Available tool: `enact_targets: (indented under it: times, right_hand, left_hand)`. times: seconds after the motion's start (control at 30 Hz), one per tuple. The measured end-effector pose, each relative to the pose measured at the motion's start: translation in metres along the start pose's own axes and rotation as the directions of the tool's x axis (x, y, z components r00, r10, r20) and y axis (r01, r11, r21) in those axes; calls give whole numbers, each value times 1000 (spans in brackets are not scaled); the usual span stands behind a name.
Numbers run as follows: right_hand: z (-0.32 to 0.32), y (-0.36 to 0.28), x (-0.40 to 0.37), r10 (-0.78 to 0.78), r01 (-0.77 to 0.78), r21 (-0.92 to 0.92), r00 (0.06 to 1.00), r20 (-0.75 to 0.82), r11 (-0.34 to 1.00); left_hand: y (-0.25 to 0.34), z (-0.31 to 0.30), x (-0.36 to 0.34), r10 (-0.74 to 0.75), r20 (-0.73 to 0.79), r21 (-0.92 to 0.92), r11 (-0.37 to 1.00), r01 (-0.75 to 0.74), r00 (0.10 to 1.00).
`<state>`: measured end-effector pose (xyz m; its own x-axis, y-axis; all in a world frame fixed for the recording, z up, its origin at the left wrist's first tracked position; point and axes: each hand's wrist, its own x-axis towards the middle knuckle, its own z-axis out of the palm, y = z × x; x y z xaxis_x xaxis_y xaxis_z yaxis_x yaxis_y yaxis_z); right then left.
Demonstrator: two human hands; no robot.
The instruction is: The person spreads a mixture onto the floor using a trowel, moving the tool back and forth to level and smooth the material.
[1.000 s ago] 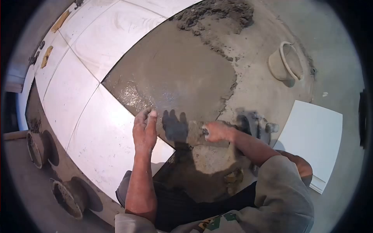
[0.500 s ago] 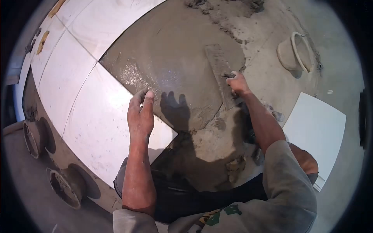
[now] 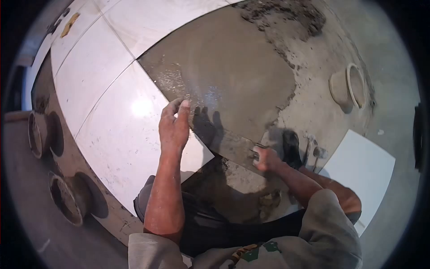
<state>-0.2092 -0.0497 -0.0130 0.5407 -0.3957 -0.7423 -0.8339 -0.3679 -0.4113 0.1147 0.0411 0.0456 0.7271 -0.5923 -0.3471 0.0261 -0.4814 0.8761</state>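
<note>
I am looking down on a floor half tiled, with both hands at the near edge of the wet mortar bed (image 3: 224, 76).

My right hand (image 3: 266, 158) is closed around the handle of a float (image 3: 233, 145). Its blade lies flat on the mortar bed's near edge and runs leftward from the fist. My left hand (image 3: 174, 125) is open, fingers loosely together, with its fingertips at the corner where the laid tiles (image 3: 112, 112) meet the mortar. I cannot tell whether the palm presses down. To the right, a loose tile (image 3: 363, 170) lies on the bare floor, and far right of the bed a bucket (image 3: 347, 87) rests tipped on its side. A rough mortar heap (image 3: 286, 15) sits at the far edge. Two dirty pans (image 3: 67, 197) stand on the near left, beside the tiles.
</note>
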Motion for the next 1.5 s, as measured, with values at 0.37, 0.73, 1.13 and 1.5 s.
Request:
enact_targets:
  times: [0.37,0.73,1.13,1.5]
  right_hand:
    - [-168,-109,157,-297,84,-487,876,-379,869]
    - [-189,-147,251,-507,399,-680,861,47,616]
    - [-109,-25,108,-386,500,-538,866,318,679]
    - [-69,16,44,-526,610,-500,790,316,615]
  left_hand:
    - [8,-30,-27,18,-115,170,986,2,993]
    - [-4,-48,-45,-85,-258,257,954,153,963]
    - [-8,-10,-20,-45,-98,359,930,78,994]
    - [-8,-1,-11,-9,-61,366,930,31,998]
